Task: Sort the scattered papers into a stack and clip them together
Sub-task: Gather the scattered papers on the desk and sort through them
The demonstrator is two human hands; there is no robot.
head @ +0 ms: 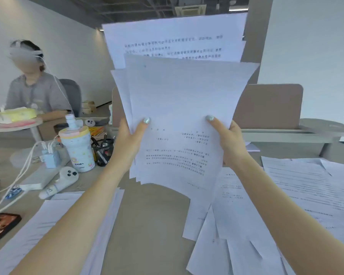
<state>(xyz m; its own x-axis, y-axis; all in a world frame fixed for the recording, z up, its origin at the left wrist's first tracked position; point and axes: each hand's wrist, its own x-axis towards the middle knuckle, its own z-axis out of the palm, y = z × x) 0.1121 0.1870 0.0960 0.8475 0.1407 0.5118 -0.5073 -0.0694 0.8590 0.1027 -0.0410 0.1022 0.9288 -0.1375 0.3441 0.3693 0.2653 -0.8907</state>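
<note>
above the desk, a bundle of papers is held upright in the air, its sheets fanned and uneven, the rearmost sheet standing higher than the rest. the left hand grips the bundle's left edge, thumb pressed on the front sheet and fingers hidden behind it. the right hand grips the bundle's right edge the same way, thumb on the front, fingers behind. the front sheet's printed text reads upside down.

right of the bundle and below it, loose sheets lie scattered and overlapping on the desk. left of the bundle and below it, more sheets lie in a rough pile under the left forearm. just left of the bundle stands a mesh pen holder, and beside that a patterned bottle with a pale lid. nearer the desk's left edge lie a white controller, a power bank with white cables and a phone. behind the bundle rises a tan divider. far left of the bundle, another person sits at a neighbouring desk.
</note>
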